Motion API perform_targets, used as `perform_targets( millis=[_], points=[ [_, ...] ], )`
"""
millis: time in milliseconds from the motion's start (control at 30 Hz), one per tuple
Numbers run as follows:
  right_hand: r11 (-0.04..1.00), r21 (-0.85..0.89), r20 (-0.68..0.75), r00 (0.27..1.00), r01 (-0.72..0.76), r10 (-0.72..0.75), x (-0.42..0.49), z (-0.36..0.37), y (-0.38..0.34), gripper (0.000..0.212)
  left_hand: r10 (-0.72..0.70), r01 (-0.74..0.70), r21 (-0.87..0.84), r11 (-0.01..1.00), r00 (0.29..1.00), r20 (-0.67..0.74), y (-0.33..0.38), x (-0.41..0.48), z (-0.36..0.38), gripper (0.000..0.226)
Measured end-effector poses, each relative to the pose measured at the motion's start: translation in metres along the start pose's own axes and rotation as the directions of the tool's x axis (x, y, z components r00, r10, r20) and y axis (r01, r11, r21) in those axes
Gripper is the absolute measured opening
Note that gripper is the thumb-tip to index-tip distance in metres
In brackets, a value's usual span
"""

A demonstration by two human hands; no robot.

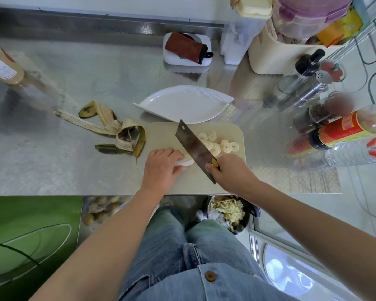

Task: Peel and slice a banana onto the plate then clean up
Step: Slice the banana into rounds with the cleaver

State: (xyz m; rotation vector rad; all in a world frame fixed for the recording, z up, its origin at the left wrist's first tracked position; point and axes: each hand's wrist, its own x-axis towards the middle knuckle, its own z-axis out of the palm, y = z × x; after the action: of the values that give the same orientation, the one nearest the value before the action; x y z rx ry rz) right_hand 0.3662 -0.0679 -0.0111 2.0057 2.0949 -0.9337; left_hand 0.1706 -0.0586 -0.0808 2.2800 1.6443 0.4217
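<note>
Blue denim lap (193,257) nearest; beyond it, the left hand (161,166) curls its grip on one short peeled banana stub (186,162), and the right hand (228,170) keeps its grip round one steel cleaver (193,146). The step is slicing, on the beige cutting board (161,131). Next, I'd judge, come the last cuts, then moving roughly ten overlapping slices (219,144) onto the one white leaf-shaped plate (182,105). One splayed peel (115,129) awaits binning.
</note>
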Motion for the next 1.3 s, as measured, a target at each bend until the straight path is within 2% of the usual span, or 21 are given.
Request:
perform_targets(
  millis=[600, 800, 1000, 1300],
  points=[
    [0.999, 0.006, 0.0, 0.999, -0.05, 0.05, 0.001, 0.036, -0.005, 0.049, -0.002, 0.002, -0.003, 1.0, 1.0, -0.008, 0.001, 0.001, 0.001, 0.03],
    [0.999, 0.041, -0.043, 0.999, -0.015, 0.016, 0.002, 0.009, -0.001, 0.05, -0.007, 0.007, -0.012, 1.0, 1.0, -0.015, 0.001, -0.001, 0.001, 0.03],
    [0.998, -0.067, 0.026, 1.0, 0.004, -0.002, -0.004, -0.004, -0.004, 0.049, -0.017, 0.017, -0.007, 1.0, 1.0, -0.011, 0.002, -0.001, 0.0, 0.031],
    [0.998, -0.056, 0.035, 0.999, -0.008, 0.01, -0.006, -0.004, -0.006, 0.048, -0.02, 0.02, -0.007, 1.0, 1.0, -0.01, 0.002, -0.002, 0.0, 0.031]
  ],
)
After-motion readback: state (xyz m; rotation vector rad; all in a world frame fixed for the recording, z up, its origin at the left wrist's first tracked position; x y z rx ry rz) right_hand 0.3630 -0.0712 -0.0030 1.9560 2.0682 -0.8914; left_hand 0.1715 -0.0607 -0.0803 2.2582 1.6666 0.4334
